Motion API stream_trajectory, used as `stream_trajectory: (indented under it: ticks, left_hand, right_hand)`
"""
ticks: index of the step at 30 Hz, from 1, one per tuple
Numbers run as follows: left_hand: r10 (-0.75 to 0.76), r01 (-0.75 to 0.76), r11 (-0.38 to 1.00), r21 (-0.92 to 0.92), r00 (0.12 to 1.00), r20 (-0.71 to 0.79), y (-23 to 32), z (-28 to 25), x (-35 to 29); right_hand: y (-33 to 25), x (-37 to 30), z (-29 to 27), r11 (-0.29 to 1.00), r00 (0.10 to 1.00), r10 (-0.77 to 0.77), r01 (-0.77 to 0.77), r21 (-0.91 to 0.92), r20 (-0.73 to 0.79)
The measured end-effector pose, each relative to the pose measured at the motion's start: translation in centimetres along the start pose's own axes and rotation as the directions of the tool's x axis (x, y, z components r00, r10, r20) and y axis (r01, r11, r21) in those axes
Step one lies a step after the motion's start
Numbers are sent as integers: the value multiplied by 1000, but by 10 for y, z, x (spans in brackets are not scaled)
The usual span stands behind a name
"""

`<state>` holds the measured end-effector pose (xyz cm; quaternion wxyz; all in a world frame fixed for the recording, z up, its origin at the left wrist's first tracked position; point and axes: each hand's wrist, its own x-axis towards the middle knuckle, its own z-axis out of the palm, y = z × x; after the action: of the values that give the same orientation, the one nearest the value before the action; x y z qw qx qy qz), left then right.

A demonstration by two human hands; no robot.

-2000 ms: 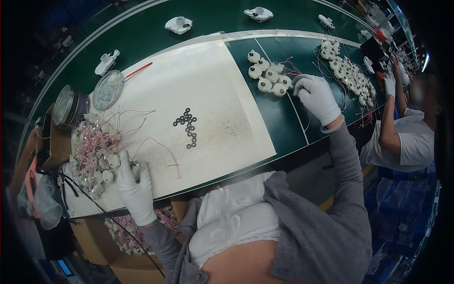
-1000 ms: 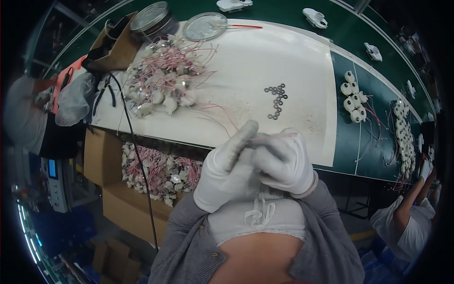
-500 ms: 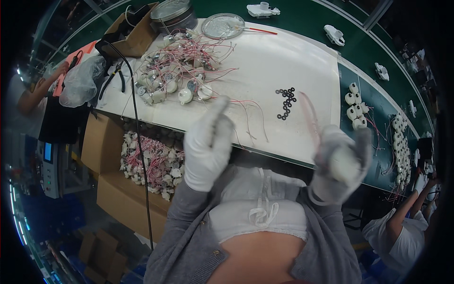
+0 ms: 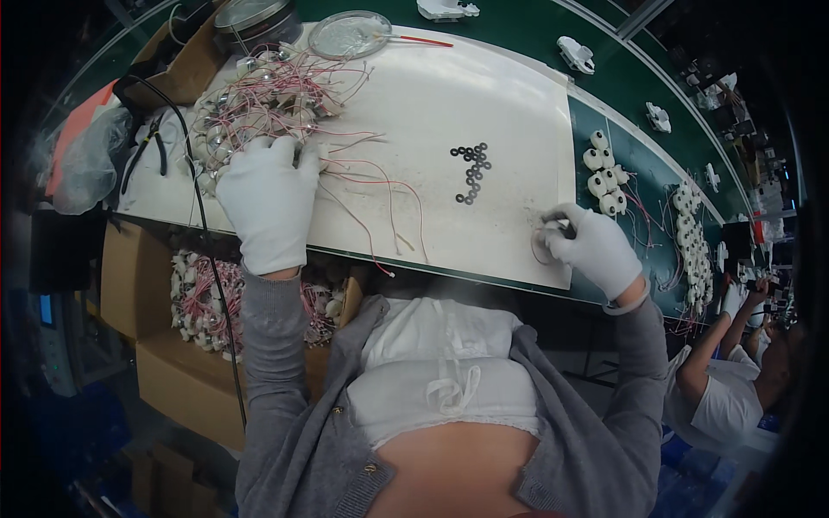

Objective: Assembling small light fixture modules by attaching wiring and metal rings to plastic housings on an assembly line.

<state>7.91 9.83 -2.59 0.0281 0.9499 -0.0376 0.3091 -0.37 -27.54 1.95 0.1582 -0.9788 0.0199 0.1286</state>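
I see the round white parts (image 4: 598, 184) beyond and rightward of my nearer right hand (image 4: 598, 250); my left hand (image 4: 269, 207) overlaps the wired heap (image 4: 259, 95). Whether either's fingers grasp anything, I can't tell.

L hand (image 4: 269, 200), R hand (image 4: 602, 249): plain wht cloth gloves (image 4: 273, 229). Round off-wht plastic parts (image 4: 610, 179) w/ blk ctrs; thin pink-red wires (image 4: 289, 91); round blk rings (image 4: 472, 173); flat wht sheet (image 4: 406, 104).

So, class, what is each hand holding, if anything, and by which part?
Right hand: seemingly grips something small, too blurred to name it or the part gripped. Left hand: at the pile of wired parts; any hold is hidden.
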Motion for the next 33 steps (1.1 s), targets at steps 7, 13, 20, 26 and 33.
stream_trajectory:
  ticks: [7,13,20,26,33]
  left_hand:
    - [73,-87,990,-114,990,-125,8,12,-11]
    - [34,-75,955,-285,989,-147,11,22,-17]
    - [0,-54,902,-428,992,-125,14,24,-21]
    - [29,-76,902,-424,993,-117,14,26,-22]
    - [28,-79,895,-440,992,-120,13,24,-22]
  right_hand:
    - [-5,57,10,910,909,-380,401,109,-168]
    - [-5,85,13,827,942,-334,314,467,-42]
    - [-19,85,6,851,963,-269,235,469,5]
    - [-30,83,3,900,905,-414,423,107,-93]
    - [-8,31,-35,819,762,-572,513,-257,-304]
